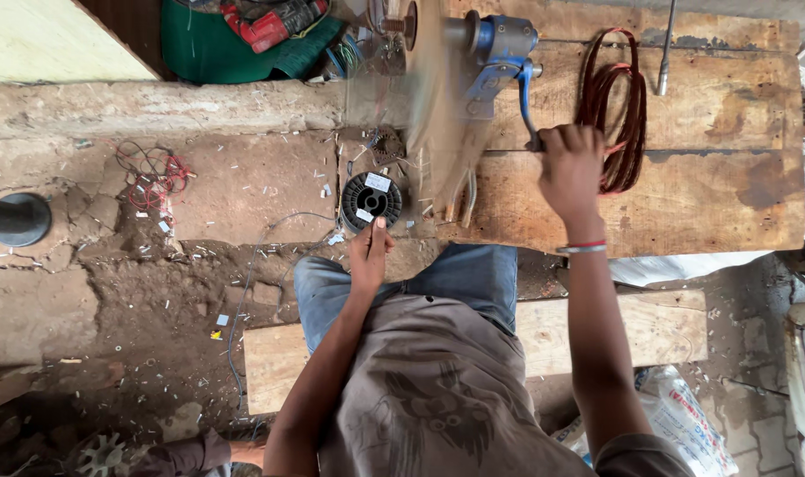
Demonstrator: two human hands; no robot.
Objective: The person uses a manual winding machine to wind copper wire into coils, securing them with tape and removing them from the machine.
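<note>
The wire spool (370, 200) sits left of the winding machine (495, 53) on the wooden board (702, 190).

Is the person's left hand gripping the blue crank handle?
No: the right hand is closed on the blue crank handle, while the left hand reaches down toward the black wire spool.

Light was soft, even daylight, moderately bright; no single source could be made out. Shadows were faint and diffuse, darkest at the far edge of the scene left of centre. No glare seen. The board (685, 203) on the right and the floor (243, 185) on the left were sharp, grain and cracks resolved. Strong motion blur smeared the winder (446, 106) at far centre into a tan streak. The right hand (572, 163) on the crank was slightly soft. Straight edges showed little bending at the frame margins.
</note>
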